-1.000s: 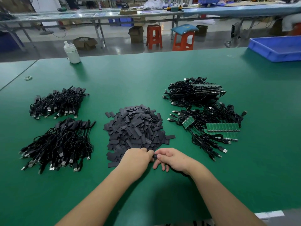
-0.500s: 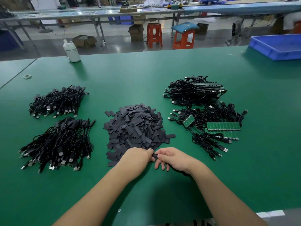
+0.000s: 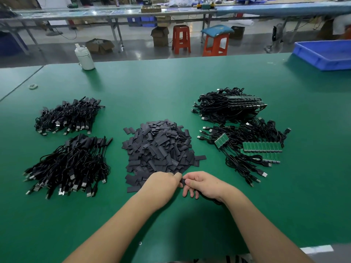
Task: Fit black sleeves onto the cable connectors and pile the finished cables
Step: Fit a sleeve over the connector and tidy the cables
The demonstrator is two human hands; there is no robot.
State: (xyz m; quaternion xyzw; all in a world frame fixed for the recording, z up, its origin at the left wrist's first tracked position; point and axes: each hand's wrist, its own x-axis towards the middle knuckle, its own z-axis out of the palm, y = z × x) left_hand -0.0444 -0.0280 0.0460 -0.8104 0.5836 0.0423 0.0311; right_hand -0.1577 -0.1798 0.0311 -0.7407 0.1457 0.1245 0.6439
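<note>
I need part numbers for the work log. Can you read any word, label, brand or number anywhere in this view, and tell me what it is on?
No text is readable.
Green circuit boards: any markings too small to read.
White bottle: no label legible.
Cardboard boxes under the far bench: printing, if any, blurred.
Blue crates there: pale stickers, unreadable.
Black sleeves: no print visible.

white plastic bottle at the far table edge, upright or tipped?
Upright: the white plastic bottle stands on its base on the green table, nozzle on top.
</note>
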